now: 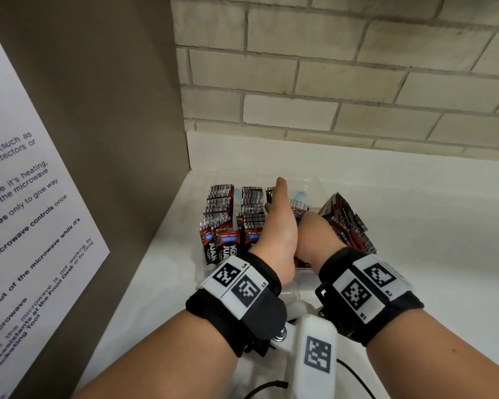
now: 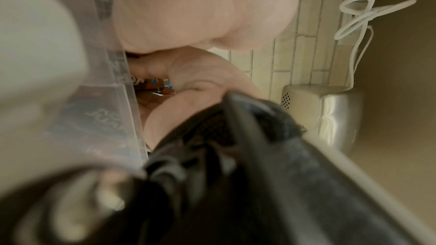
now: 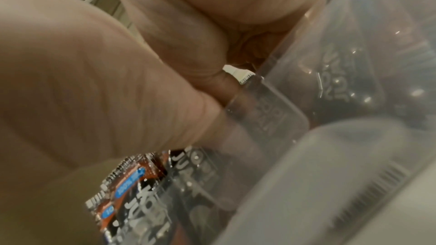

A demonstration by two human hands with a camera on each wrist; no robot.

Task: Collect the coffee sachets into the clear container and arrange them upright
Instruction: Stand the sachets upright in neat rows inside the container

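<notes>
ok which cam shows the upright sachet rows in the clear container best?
Head view: the rows of coffee sachets stand in the clear container, sharp from above. Right wrist view shows only a few blurred sachets through the wall; left wrist view shows one sachet between the hands.

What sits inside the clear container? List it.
Inside the clear container: upright rows of coffee sachets, plus the left hand and right hand. The hands cover the middle.
</notes>
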